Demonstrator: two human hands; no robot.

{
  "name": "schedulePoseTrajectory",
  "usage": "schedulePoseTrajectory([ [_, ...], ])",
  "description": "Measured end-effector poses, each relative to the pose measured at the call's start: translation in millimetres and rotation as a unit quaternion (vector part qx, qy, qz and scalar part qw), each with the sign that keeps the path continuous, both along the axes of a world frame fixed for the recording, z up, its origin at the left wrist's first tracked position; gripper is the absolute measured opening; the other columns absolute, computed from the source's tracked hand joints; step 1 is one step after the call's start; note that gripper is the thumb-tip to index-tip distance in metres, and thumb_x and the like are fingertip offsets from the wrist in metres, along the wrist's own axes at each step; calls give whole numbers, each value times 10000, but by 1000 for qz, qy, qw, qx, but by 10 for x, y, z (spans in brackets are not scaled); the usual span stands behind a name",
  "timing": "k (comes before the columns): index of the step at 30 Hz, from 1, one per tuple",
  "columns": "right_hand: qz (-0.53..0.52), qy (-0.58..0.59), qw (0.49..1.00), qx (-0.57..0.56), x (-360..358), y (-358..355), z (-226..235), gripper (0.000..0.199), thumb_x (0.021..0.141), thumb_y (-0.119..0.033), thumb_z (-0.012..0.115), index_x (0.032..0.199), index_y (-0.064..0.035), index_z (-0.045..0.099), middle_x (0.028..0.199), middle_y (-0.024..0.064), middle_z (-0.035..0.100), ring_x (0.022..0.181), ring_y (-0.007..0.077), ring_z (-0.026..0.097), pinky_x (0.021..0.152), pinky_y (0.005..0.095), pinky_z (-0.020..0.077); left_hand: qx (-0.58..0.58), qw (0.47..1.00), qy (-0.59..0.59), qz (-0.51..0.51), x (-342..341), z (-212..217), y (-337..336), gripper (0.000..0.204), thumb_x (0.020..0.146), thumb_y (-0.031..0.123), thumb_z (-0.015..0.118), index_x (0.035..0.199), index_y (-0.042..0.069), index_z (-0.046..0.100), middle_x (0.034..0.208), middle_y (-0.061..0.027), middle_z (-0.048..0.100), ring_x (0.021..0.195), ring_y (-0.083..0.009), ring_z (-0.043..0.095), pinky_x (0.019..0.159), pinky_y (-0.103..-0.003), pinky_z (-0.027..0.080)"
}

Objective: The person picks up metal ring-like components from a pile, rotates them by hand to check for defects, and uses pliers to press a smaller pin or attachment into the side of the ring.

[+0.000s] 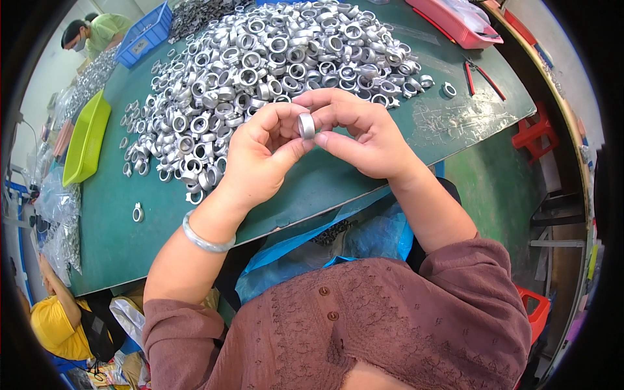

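Between my two hands, over the near part of the green table, is a silver metal ring (306,126). My left hand (266,146) pinches it from the left, thumb against its lower edge. From the right, my right hand (361,133) closes thumb and fingers on the same ring. Just beyond my hands spreads a large heap of similar silver rings (214,97), many with a small lug on the side. One loose ring (138,212) lies by itself at the left, and another (449,90) rests at the right of the heap.
Red-handled pliers (484,81) lie at the table's right, below a pink tray (461,26). At the left are a lime-green tray (88,140) and a blue crate (144,36). A blue plastic bag (380,234) hangs below the table's (110,253) near edge. Two other people are at the left.
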State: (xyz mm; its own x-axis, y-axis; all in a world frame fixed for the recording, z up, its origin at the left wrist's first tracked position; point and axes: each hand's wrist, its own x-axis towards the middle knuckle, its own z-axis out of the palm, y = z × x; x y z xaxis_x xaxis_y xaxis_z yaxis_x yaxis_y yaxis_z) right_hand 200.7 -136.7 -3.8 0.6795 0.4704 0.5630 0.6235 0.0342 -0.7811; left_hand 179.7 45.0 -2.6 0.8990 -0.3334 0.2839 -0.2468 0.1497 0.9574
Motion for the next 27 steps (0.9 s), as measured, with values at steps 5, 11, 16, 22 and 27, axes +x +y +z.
schedulePoseTrajectory([
  [5,29,90,993,78,-1,16,1,109,774,-45,615,881,-29,626,1034,73,587,815,90,564,660,211,452,58,994,-75,58,1,-23,4,248,762,-66,588,988,30,563,852,-20,596,747,-83,566,691,-224,474],
  [11,40,218,969,105,-19,22,23,138,799,-108,632,879,3,616,836,10,609,745,59,552,644,195,443,132,975,-147,100,38,-45,22,194,727,-62,610,894,37,613,781,-18,576,655,-74,537,602,-215,459],
  [16,17,256,963,81,-2,-12,32,145,807,-135,623,874,-7,618,746,-4,604,667,50,534,612,189,433,91,990,-69,87,8,-45,4,201,756,-38,615,945,27,613,805,-21,603,654,-58,537,595,-202,451],
  [22,15,288,954,77,7,-39,60,167,813,-163,617,872,-8,616,734,19,607,621,72,541,561,206,438,55,998,38,24,11,-23,51,271,788,-22,594,1057,-1,576,859,-15,605,731,-66,546,630,-198,455],
  [27,18,327,941,83,-4,-42,89,174,825,-177,607,859,-7,604,743,39,620,608,79,560,524,194,443,23,997,75,6,4,30,43,267,804,3,593,1071,2,577,844,-20,609,729,-69,552,629,-205,456],
])
